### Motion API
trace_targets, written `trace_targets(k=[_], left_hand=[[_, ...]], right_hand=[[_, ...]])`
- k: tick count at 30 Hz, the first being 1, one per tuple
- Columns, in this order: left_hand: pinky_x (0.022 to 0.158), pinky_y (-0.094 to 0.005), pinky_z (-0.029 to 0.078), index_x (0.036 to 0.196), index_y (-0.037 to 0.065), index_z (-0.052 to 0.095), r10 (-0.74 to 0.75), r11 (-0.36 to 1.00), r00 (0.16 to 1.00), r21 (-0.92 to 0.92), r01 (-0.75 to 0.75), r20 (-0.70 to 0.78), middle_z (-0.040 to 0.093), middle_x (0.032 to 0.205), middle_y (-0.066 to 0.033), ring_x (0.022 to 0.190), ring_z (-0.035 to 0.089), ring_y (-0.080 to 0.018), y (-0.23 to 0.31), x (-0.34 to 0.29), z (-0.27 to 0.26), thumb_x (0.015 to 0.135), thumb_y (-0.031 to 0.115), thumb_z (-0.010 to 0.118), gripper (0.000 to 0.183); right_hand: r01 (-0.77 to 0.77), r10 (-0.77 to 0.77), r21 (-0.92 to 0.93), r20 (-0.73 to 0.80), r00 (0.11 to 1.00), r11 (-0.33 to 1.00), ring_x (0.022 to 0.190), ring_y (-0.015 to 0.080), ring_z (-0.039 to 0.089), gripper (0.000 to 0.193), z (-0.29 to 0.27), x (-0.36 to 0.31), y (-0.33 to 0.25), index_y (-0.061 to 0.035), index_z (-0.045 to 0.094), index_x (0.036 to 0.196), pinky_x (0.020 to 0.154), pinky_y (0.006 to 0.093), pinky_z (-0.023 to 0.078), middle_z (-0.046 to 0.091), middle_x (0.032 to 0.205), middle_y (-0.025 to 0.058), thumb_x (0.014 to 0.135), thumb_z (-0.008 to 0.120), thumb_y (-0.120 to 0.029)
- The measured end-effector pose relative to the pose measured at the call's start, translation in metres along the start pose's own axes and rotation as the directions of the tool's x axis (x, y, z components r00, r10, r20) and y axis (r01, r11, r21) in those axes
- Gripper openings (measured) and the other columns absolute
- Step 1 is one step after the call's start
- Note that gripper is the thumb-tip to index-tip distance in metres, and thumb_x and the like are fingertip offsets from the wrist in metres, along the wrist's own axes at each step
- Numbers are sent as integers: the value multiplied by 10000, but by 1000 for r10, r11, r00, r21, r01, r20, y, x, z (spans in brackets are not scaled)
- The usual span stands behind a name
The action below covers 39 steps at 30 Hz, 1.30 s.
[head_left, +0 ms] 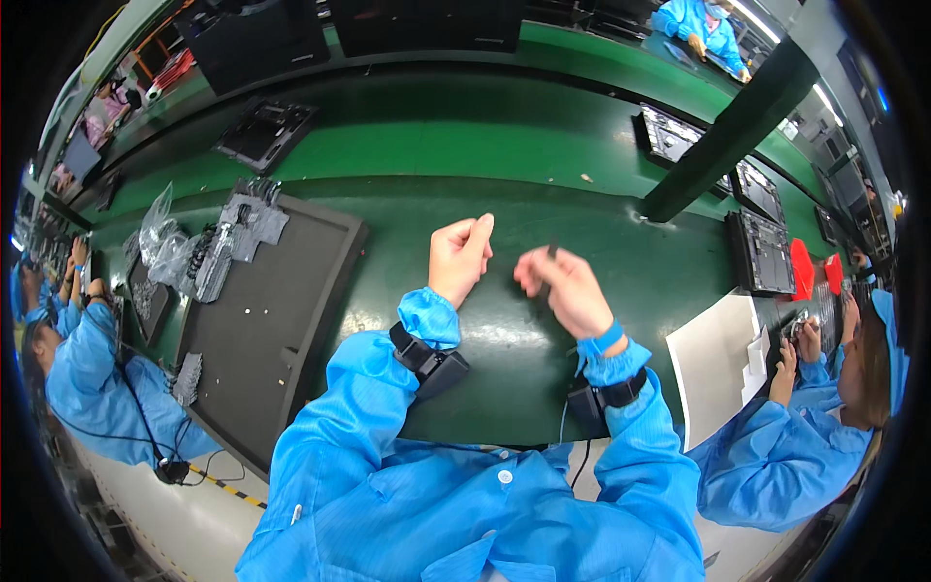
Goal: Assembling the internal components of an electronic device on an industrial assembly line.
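Note:
My left hand (461,260) is closed above the green worktable (504,378), with its thumb pressed over the curled fingers. Whatever it may hold is hidden. To its right, my right hand (572,291) has its fingers pinched together, slightly smeared by motion. A small dark piece (553,250) shows at those fingertips, too blurred to name. The two hands are apart, facing each other. A blue band (608,337) circles my right wrist, and a black strapped device (427,361) sits on my left forearm.
At left lies a dark foam-lined tray (257,354) with grey parts (233,233) and clear plastic bags (167,238). A white sheet (713,364) lies at right, near open device chassis (761,252) and a green post (732,131). Co-workers (112,378) sit on both sides.

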<state>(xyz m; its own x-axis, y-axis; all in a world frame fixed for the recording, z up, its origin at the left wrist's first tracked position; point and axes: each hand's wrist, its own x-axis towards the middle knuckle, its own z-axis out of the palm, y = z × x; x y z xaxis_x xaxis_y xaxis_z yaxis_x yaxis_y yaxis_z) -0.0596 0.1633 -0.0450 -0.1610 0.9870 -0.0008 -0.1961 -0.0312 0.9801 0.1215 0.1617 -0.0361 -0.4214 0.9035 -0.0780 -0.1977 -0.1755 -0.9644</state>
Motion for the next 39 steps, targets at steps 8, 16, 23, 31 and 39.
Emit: trace_targets(k=[8,16,23,31,39], left_hand=[[463,-239,419,666,24,602,-28,921,952,378,-94,305,588,565,-15,502,546,-63,-24,13,16,968,308,594,415],[477,-248,425,677,10,604,9,892,946,425,-153,323,622,592,-30,518,564,-59,-21,12,15,960,267,606,383],[475,-252,438,679,0,604,-11,882,948,449,-141,319,638,603,-49,526,587,-70,-23,8,11,953,238,617,363],[485,-251,438,684,-7,597,-4,889,941,432,-151,337,633,601,-50,528,580,-71,-24,9,11,954,224,620,356],[479,-253,439,679,-9,591,-6,903,938,405,-144,346,632,601,-55,529,584,-74,-26,9,14,946,195,627,339]], right_hand=[[456,-753,-844,98,651,284,741,288,598,163,-38,47,2,-6,641,821,615,360,484,593,771,110,890,630,-153],[149,-339,-506,-309,888,850,537,67,486,320,-40,52,13,-9,678,826,503,258,392,534,573,7,974,579,-276],[130,-339,-679,-184,923,723,544,88,565,307,-39,49,21,-1,695,837,505,266,434,601,587,46,951,602,-270],[162,-402,-707,-187,896,688,474,216,550,337,-38,50,19,-34,679,773,469,345,394,594,577,120,917,623,-333],[116,-386,-755,-191,903,645,486,219,571,360,-37,48,17,-48,687,777,489,357,421,593,567,95,953,563,-336]])
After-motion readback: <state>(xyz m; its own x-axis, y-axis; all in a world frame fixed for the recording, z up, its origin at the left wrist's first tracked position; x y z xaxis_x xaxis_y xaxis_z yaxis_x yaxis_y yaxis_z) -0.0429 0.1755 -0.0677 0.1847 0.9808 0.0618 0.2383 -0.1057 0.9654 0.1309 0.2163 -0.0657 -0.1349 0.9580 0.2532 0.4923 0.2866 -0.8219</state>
